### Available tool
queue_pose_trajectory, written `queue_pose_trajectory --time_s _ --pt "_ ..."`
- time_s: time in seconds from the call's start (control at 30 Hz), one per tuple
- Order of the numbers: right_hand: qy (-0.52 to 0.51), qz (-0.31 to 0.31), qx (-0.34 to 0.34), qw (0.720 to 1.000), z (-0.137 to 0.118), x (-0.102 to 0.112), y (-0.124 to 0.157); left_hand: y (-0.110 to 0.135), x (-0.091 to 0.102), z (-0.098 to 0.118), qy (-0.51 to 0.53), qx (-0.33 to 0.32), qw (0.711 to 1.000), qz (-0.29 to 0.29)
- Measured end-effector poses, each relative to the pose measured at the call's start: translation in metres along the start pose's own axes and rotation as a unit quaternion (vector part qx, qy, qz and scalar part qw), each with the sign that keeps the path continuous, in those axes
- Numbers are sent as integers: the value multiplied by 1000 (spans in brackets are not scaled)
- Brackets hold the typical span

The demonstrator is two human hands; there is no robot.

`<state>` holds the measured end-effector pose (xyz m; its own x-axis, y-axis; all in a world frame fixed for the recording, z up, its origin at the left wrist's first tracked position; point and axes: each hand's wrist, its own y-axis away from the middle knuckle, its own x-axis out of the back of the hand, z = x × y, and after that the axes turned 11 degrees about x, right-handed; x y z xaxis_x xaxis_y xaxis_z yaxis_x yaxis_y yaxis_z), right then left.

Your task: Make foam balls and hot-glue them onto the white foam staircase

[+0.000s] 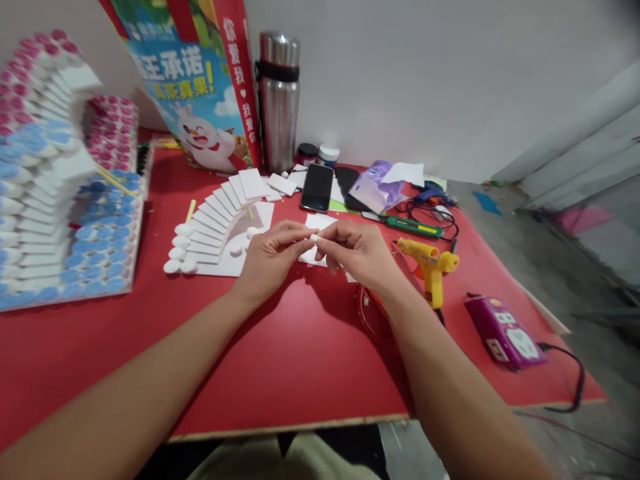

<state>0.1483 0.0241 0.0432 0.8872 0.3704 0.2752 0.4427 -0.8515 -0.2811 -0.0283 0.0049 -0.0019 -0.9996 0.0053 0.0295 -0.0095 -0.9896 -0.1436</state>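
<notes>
My left hand (273,255) and my right hand (357,252) meet above the middle of the red table. Between their fingertips they pinch a small white piece (314,238), too small to name exactly. Behind the hands lies a white sheet (320,223) on the table. Left of my left hand, a curved fan of white foam strips (213,227) rests on a white board, with several white oval pieces (178,253) along its left end. A yellow hot glue gun (429,267) stands to the right of my right hand.
At the left stand built-up models (103,257) with blue and pink discs. A printed bag (195,87) and a steel thermos (280,103) stand at the back. Nearby are a phone (317,187), a green cutter (415,227), a purple tissue pack (377,187) and a purple power strip (505,335).
</notes>
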Motion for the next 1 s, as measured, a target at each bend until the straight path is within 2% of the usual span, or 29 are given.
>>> queue_pose_trajectory --time_s 0.1,0.23,0.4,0.57,0.67,0.8,0.9,1.0 --pt "-22 12 -21 999 -2 -3 0 0 1 0 -22 -24 999 -4" --pt "-21 40 -65 997 -1 -6 0 3 -2 4 -56 -55 997 24" --pt "82 49 -14 995 5 -7 2 4 -6 5 -39 -1 998 46" --pt "190 82 26 978 3 -15 5 5 -10 1 18 45 997 59" --pt "189 66 32 979 0 -15 6 4 -9 1 -1 11 997 77" --pt "155 34 17 987 -2 -12 6 4 -6 0 -52 -76 991 92" --pt "137 42 2 990 0 -12 6 5 -6 -3 -96 -133 981 106" --pt "119 49 -5 992 1 -14 5 7 -8 -5 -142 -162 970 112"
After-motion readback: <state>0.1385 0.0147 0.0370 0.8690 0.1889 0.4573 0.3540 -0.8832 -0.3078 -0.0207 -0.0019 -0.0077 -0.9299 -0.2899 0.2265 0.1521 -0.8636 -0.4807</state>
